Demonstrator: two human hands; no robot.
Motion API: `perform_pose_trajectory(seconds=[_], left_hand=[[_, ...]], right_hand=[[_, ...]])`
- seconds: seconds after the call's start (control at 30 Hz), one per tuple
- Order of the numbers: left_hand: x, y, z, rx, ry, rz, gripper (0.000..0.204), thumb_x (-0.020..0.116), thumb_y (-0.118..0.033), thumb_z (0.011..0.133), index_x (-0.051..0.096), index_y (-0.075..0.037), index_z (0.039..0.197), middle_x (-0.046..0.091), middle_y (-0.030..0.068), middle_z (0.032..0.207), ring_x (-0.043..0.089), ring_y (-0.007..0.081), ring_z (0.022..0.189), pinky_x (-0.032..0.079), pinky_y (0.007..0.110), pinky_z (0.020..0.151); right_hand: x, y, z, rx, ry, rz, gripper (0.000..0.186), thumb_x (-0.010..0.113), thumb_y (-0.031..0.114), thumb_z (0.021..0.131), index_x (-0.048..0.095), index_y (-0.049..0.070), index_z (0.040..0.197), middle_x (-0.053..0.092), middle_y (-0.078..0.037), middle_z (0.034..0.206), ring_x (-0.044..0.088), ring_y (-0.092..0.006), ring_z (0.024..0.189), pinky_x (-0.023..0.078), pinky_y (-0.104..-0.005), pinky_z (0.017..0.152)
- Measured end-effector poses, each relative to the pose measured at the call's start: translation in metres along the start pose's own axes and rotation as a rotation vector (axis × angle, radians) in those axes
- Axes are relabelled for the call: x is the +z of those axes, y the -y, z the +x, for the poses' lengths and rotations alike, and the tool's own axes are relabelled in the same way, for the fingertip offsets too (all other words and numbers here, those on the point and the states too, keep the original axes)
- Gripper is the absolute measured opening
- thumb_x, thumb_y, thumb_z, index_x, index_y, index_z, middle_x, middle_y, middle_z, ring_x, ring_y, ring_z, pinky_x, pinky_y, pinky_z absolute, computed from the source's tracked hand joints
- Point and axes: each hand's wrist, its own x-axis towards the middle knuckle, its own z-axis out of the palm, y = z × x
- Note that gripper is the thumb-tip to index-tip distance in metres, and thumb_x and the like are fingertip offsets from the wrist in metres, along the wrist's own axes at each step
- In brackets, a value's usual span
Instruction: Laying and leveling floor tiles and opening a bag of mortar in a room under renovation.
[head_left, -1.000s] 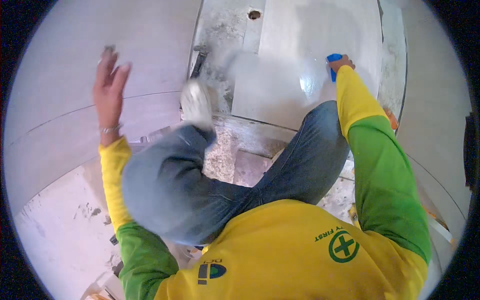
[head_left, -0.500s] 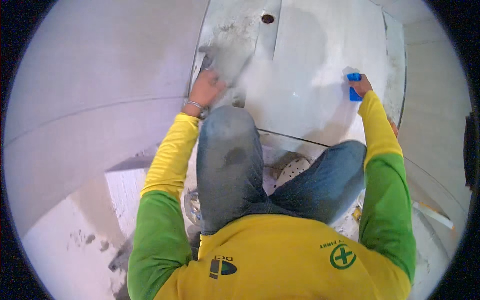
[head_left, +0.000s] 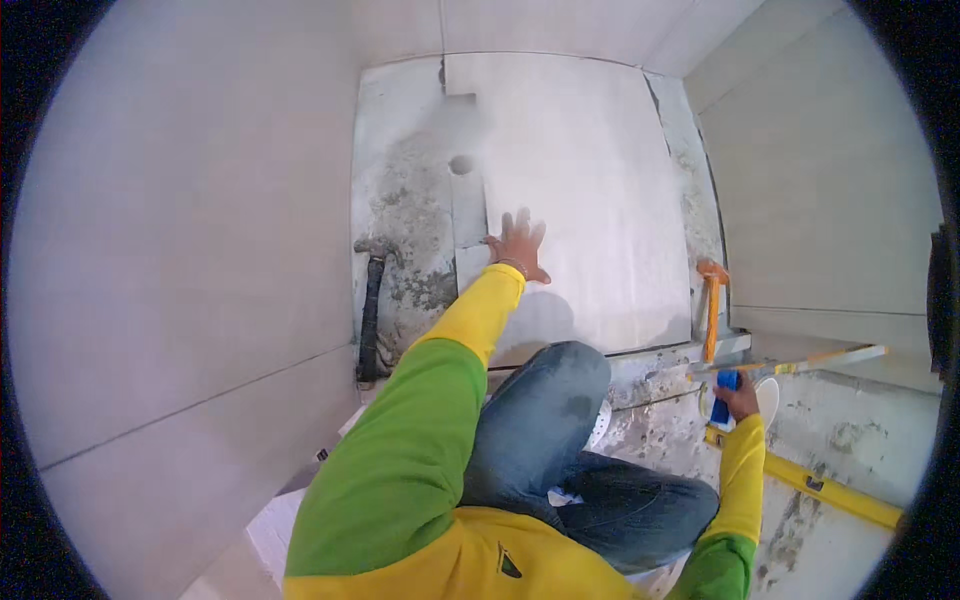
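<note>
My left hand [head_left: 516, 247] lies with fingers spread on a large pale floor tile [head_left: 590, 180], near its left edge. My right hand [head_left: 741, 398] is closed round a small blue rectangular block [head_left: 726, 392], whose exact kind I cannot make out. That hand is past the tile's near edge, beside a long thin bar [head_left: 820, 362]. Left of the tile, a hammer with a black handle [head_left: 370, 320] lies on the rough grey strip of floor. An orange hammer [head_left: 711, 315] rests along the tile's right side.
A yellow spirit level [head_left: 835, 492] lies on the stained floor at the right. Behind my right hand is a white round thing [head_left: 767, 398], partly hidden. A round drain hole [head_left: 460, 165] sits left of the tile. Tiled walls [head_left: 220, 220] enclose the floor.
My left hand has left the area by the black-handled hammer and now lies spread on the tile. My right hand has brought the blue block back off the tile. The view has shifted.
</note>
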Motion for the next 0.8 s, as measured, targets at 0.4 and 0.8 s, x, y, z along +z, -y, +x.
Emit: perform_pose_trajectory(seconds=[0.4,0.8], left_hand=[[-0.007,-0.013,0.009,-0.003,0.048,-0.071,0.122,0.088,-0.039,0.052,0.016,-0.025,0.149,-0.003,0.013,0.156,-0.002,0.0442,0.141,0.017,0.08,0.095],[0.0,-0.02,0.016,-0.041,0.054,0.048,0.124,0.085,-0.05,0.051,0.013,-0.027,0.149,-0.005,0.0123,0.156,0.0,0.0436,0.141,0.019,0.08,0.094]], right_hand=[[-0.02,-0.022,-0.093,0.196,-0.072,0.07,0.058,0.081,0.018,0.062,0.054,0.002,0.11,0.064,-0.009,0.093,0.061,-0.0205,0.083,0.051,-0.0344,0.076],[-0.066,-0.028,-0.137,0.219,-0.287,0.057,0.067,0.081,0.023,0.065,0.051,0.002,0.122,0.063,-0.011,0.105,0.06,-0.0198,0.093,0.051,-0.0356,0.083]])
